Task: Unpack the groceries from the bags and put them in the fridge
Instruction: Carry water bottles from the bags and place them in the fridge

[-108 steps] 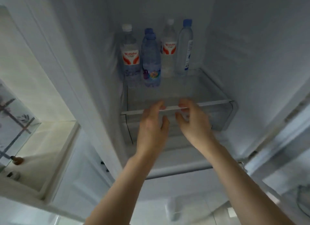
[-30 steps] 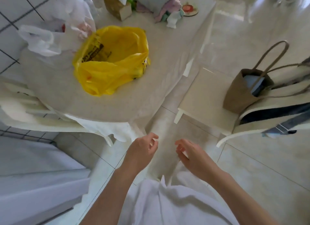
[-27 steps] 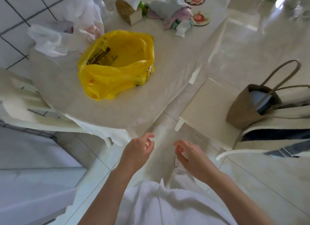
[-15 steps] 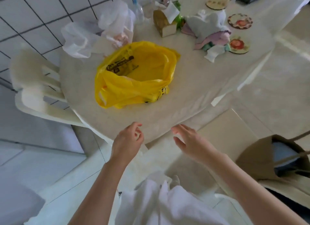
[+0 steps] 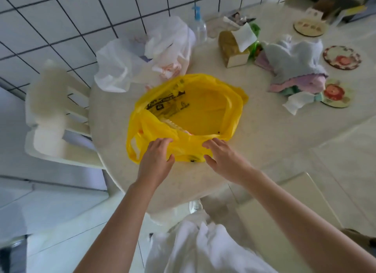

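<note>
Head view: hands (image 5: 156,160) at yellow bag (image 5: 203,101) rim.

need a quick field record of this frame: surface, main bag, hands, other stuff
surface: round table, pale top
main bag: yellow bag, open, near the table's front edge
left hand: on bag's near rim
right hand: on bag's near rim
behind bag: white bags, bottle
right of bag: folded cloths, coasters
left: white chair

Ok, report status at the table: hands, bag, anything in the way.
Left hand and right hand at yellow bag's near rim, grip unclear. Bag open on table. Nothing in the way.
</note>
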Available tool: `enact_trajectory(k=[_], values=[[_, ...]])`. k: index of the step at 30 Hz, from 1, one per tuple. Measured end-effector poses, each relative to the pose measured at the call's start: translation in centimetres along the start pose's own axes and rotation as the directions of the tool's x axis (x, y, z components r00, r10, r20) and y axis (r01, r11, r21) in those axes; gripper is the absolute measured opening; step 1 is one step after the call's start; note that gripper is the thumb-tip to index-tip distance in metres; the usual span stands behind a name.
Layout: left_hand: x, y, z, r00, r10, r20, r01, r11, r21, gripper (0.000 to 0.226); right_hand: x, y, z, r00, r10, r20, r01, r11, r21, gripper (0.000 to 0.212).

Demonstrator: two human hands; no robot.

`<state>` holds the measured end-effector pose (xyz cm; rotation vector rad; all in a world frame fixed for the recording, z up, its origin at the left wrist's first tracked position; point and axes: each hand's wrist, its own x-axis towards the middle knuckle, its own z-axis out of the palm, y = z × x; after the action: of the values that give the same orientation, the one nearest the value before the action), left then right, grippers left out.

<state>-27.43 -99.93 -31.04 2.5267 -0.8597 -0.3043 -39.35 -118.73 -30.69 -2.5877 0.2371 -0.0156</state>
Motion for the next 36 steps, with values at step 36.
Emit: enact_trajectory(k=[36], values=[[0.9, -9.3, -0.1, 0.870, -0.336, 0.361, 0.236, 0.926, 0.294, 0.048, 3.9, 7.5, 5.6, 0.849, -0.402, 0.343, 0.418, 0.908, 0.030, 0.011]])
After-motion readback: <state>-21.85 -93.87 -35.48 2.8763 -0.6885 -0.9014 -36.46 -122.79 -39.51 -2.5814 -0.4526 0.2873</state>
